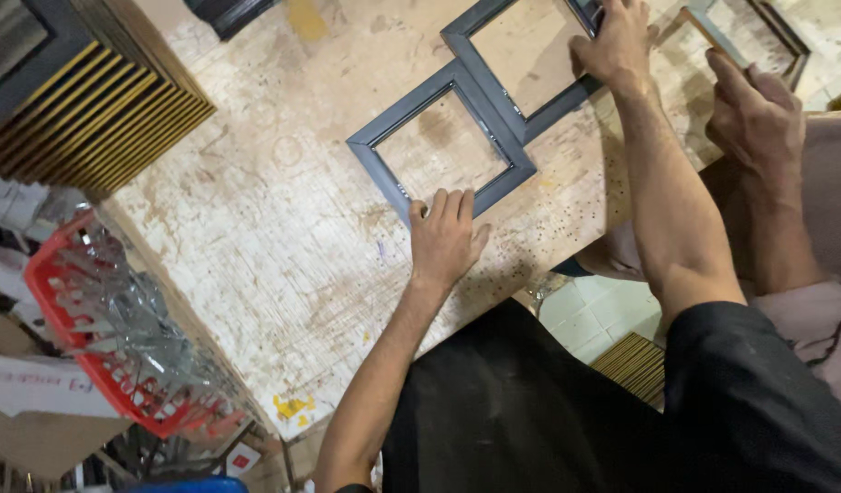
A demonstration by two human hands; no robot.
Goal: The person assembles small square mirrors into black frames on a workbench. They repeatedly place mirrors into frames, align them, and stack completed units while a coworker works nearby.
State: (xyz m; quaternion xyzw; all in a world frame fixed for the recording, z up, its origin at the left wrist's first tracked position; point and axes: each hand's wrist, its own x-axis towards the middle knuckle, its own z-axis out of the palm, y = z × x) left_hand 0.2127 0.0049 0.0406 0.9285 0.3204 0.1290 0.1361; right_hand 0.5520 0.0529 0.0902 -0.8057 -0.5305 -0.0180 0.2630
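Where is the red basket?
In the head view, the red basket sits at the lower left, beside the edge of the worn table, below the stacked gold-edged frames and left of the person's left hand.

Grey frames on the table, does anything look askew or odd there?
The two grey frames overlap at a corner, set diagonally to the scuffed table edge. The left hand and right hand press them. Nothing looks broken.

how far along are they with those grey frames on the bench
Two grey square frames already look joined, lying corner to corner on the worn bench. In hand: the left hand presses the nearer frame, the right hand grips the farther one. All openings remain empty. A co-worker's hand rests by another frame.
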